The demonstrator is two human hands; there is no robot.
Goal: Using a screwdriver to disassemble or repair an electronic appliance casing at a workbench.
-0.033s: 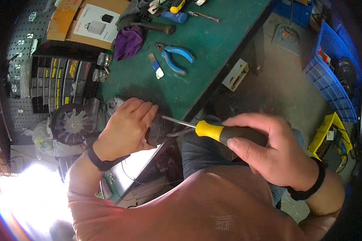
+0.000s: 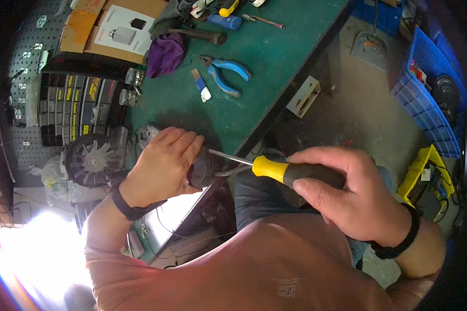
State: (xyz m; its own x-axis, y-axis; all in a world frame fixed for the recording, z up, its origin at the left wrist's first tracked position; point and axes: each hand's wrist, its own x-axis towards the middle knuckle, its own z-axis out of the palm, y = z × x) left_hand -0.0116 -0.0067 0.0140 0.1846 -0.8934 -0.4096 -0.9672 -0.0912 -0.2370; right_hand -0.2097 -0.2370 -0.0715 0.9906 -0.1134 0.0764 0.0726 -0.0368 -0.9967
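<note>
My right hand (image 2: 347,194) is closed around the black rear of a yellow-and-black screwdriver (image 2: 270,169). The metal shaft points left, and its tip meets a dark, rounded part (image 2: 201,168) near the green workbench's edge. My left hand (image 2: 166,160) is wrapped over that dark part and hides much of it, so its kind cannot be made out. A thin curved strip sticks out from the part toward the screwdriver handle. Farther up the bench lie blue-handled pliers (image 2: 224,76) and a small flat scraper-like tool (image 2: 201,85).
A purple cloth (image 2: 166,54), a hammer (image 2: 202,36) and other hand tools lie on the far bench (image 2: 275,52). To the left stand a drawer organizer (image 2: 70,106) and a finned motor-like wheel (image 2: 94,159). Blue (image 2: 425,93) and yellow (image 2: 425,176) crates are at the right.
</note>
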